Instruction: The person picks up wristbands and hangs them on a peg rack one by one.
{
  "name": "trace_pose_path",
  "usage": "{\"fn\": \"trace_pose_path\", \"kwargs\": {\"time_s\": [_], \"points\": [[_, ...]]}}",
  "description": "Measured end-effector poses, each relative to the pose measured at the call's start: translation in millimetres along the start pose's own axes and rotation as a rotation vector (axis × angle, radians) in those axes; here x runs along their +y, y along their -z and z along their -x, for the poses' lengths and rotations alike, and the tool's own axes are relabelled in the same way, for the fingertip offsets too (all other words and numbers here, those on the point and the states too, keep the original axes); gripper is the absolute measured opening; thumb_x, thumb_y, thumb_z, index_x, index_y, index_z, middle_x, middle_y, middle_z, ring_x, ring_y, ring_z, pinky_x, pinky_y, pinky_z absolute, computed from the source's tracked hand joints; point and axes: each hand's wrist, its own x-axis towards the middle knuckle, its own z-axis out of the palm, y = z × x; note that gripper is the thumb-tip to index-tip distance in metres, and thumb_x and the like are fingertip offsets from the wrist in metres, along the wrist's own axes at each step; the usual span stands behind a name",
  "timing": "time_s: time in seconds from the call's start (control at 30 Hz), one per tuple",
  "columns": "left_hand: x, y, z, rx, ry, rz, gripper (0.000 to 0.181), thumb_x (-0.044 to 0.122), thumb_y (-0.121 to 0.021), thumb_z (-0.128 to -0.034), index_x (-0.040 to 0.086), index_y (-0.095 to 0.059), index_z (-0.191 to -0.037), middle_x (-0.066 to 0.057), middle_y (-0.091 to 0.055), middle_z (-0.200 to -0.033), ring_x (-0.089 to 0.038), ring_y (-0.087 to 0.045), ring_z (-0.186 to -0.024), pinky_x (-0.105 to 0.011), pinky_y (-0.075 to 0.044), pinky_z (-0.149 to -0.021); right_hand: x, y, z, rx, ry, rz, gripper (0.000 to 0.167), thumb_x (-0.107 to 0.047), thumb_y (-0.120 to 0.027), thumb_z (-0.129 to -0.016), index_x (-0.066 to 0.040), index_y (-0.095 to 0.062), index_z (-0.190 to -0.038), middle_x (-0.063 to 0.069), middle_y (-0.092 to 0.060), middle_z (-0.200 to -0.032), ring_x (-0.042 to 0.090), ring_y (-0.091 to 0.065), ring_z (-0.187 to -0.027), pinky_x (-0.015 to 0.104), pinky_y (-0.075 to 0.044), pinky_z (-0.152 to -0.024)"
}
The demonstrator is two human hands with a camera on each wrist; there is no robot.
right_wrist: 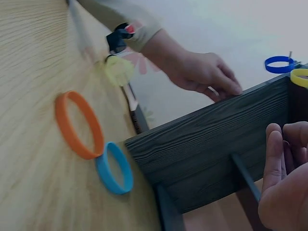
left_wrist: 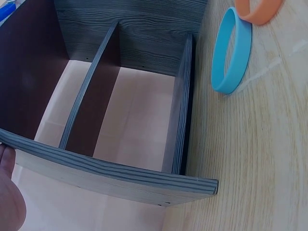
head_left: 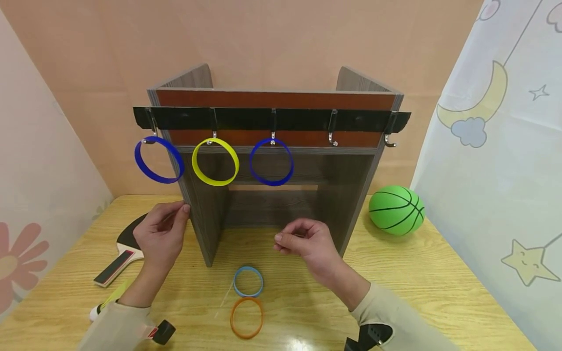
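Observation:
My left hand rests its thumb and fingertips at the front edge of the left side panel of a grey wooden shelf; no finger shows on the panel's inner face. My right hand hovers before the shelf's opening, fingers loosely curled and holding nothing. Blue, yellow and another blue wristband hang from the three left hooks of a black strip across the shelf's front. On the table, a light blue wristband touches an orange wristband.
Two more hooks continue the strip to the right. Left of the shelf lie a table tennis paddle and a shuttlecock, partly behind my left arm. A green ball sits on the right. Patterned walls stand at both sides.

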Motion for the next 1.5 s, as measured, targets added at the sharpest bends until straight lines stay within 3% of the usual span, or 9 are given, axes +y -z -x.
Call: {"fn": "trace_pose_path", "kwargs": {"time_s": [0.57, 0.77, 1.17, 1.5], "points": [[0.4, -0.9, -1.3, 0.010, -0.005, 0.020, 0.006, -0.018, -0.064, -0.0764, -0.022, -0.062, -0.080, -0.022, -0.064, -0.075, -0.010, -0.064, -0.070, -0.018, -0.054, -0.070, 42, 4, 16.8, -0.036, -0.195, 0.120, 0.010, 0.008, -0.069, -0.080, 0.003, -0.061, -0.082, 0.009, -0.065, -0.079, 0.027, -0.067, -0.074, 0.039, -0.057, -0.071], [-0.4, -1.3, -1.0, 0.013, -0.004, 0.032, 0.006, -0.018, -0.064, -0.0764, -0.023, -0.062, -0.080, -0.022, -0.064, -0.074, -0.010, -0.064, -0.070, -0.018, -0.054, -0.069, 56, 5, 25.3, -0.045, -0.263, 0.178, 0.013, 0.003, -0.071, -0.079, 0.009, -0.061, -0.084, 0.011, -0.066, -0.079, 0.028, -0.067, -0.075, 0.032, -0.056, -0.066], [-1.9, -0.4, -0.5, 0.008, -0.006, 0.031, 0.007, -0.017, -0.065, -0.0768, -0.022, -0.062, -0.080, -0.022, -0.064, -0.075, -0.010, -0.064, -0.070, -0.017, -0.054, -0.069, 80, 1, 33.6, -0.128, -0.269, 0.290, 0.007, 0.002, -0.071, -0.080, 0.007, -0.067, -0.084, 0.012, -0.066, -0.072, 0.018, -0.063, -0.064, 0.028, -0.056, -0.057], [-2.0, 0.8, 0.2, 0.001, -0.010, 0.030, 0.007, -0.017, -0.065, -0.0768, -0.022, -0.063, -0.080, -0.022, -0.065, -0.075, -0.010, -0.064, -0.070, -0.017, -0.054, -0.069, 92, -3, 38.2, -0.186, -0.279, 0.308, 0.008, 0.002, -0.074, -0.077, 0.007, -0.069, -0.082, 0.010, -0.066, -0.070, 0.015, -0.061, -0.060, 0.025, -0.054, -0.053]]}}
